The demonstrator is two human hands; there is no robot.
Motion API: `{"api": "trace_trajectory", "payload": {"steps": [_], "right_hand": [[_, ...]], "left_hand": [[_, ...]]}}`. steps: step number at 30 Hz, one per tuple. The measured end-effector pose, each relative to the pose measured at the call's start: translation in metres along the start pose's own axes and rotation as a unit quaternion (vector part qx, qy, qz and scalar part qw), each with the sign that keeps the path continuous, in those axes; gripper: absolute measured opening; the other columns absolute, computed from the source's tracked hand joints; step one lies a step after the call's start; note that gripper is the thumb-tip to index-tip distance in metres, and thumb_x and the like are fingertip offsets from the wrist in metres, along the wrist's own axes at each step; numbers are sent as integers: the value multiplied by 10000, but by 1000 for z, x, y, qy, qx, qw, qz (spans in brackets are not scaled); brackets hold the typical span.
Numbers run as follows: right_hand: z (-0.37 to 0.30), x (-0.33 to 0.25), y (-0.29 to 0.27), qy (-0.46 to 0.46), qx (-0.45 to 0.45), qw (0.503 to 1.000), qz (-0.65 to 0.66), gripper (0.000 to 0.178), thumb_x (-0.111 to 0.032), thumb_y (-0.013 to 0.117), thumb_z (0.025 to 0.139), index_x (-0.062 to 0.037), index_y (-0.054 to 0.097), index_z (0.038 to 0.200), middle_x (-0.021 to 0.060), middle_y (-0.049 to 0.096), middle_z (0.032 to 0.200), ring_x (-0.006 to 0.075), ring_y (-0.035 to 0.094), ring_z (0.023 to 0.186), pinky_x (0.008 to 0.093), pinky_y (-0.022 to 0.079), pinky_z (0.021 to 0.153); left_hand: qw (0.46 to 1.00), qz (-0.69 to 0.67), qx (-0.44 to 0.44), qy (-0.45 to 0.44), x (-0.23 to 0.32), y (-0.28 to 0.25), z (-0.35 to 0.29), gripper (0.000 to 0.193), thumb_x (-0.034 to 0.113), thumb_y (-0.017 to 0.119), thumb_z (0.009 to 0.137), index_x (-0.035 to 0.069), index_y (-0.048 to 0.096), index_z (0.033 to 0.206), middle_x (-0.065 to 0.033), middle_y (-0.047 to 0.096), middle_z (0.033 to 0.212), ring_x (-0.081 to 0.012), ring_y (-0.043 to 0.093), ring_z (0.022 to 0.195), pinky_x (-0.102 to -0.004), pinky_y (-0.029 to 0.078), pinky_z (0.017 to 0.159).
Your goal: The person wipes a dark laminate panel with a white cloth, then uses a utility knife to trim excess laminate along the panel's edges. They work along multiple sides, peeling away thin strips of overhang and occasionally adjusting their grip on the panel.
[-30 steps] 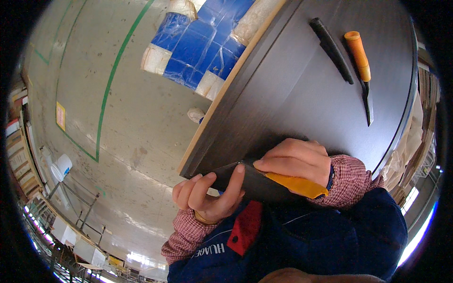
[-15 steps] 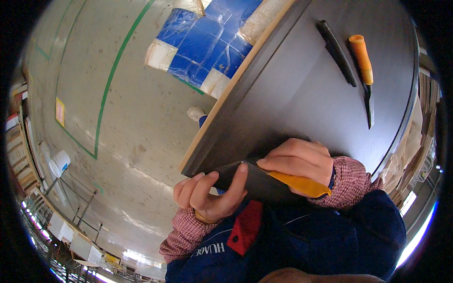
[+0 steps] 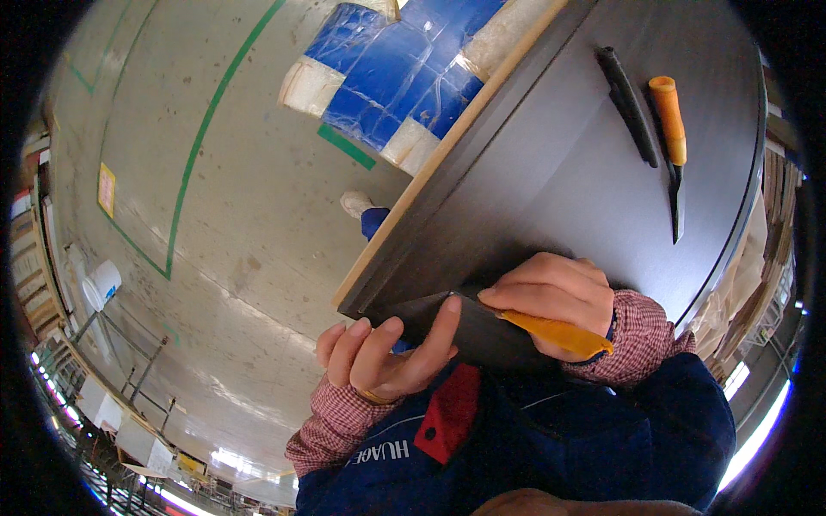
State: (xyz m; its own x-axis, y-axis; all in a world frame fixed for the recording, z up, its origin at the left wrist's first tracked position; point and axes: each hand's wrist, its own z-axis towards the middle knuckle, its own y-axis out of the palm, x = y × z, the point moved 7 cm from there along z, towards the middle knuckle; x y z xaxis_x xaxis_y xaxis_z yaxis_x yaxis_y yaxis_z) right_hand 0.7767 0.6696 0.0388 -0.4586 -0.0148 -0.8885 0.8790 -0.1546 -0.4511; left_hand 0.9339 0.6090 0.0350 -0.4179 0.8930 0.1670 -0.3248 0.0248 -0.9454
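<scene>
My right hand (image 3: pixel 551 297) is closed round a flat orange-yellow piece (image 3: pixel 564 334), which sticks out below the palm toward the cuff. Its exact kind is hard to make out. The fingertips rest near the edge of a dark grey panel (image 3: pixel 533 189). My left hand (image 3: pixel 387 348) has its fingers apart and bent. Its index fingertip touches the panel's near corner area, just left of the right fingertips. Further up the panel lie an orange-handled chisel (image 3: pixel 668 120) and a black knife-like tool (image 3: pixel 628 107), side by side and apart from both hands.
Beyond the panel's pale wooden edge (image 3: pixel 430 163) stands a blue wrapped package (image 3: pixel 387 77) with white corner pads. Green lines mark the floor (image 3: pixel 249 189). A white bucket (image 3: pixel 103 282) is at the left, and stacked brown sheets (image 3: pixel 774 202) stand at the right.
The panel, tools and package sit slightly lower and further right in the picture. My left middle fingers have straightened a little; my right hand keeps its hold.
</scene>
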Motion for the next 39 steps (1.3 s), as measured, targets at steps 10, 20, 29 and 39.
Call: {"api": "trace_trajectory", "payload": {"steps": [10, 20, 29, 39], "right_hand": [[4, -3, 0, -21, 36, 999, -3, 167, -106, 610, 838, 4, 685, 938, 124, 646, 847, 206, 648, 638, 251, 526, 545], [19, -5, -2, -75, 20, 996, -35, 192, -24, 698, 738, -11, 682, 930, 108, 649, 850, 187, 644, 701, 246, 505, 539], [19, -3, 4, -63, -37, 997, -18, 237, -25, 704, 762, -14, 649, 993, 145, 665, 972, 211, 665, 795, 267, 544, 615], [18, -4, 3, -58, -53, 997, -3, 254, -28, 703, 773, 1, 646, 1018, 144, 653, 1010, 228, 661, 821, 285, 549, 649]], "left_hand": [[999, 21, 38, -7, -5, -3, -3, 246, 548, 512, 859, 430, 654, 1022, -13, 389, 1144, -182, 353, 1090, -348, 317, 955], [999, 1, 44, 18, -6, -6, 1, 220, 410, 506, 891, 328, 708, 922, -58, 402, 1127, -264, 367, 1036, -361, 384, 843], [999, -12, 50, 14, -6, -4, 1, 264, 434, 464, 907, 318, 701, 917, -53, 416, 1117, -259, 379, 1014, -352, 386, 834], [998, -27, 56, 14, -6, -2, 1, 286, 439, 440, 928, 312, 697, 932, -58, 417, 1103, -260, 382, 1011, -357, 388, 832]]}}
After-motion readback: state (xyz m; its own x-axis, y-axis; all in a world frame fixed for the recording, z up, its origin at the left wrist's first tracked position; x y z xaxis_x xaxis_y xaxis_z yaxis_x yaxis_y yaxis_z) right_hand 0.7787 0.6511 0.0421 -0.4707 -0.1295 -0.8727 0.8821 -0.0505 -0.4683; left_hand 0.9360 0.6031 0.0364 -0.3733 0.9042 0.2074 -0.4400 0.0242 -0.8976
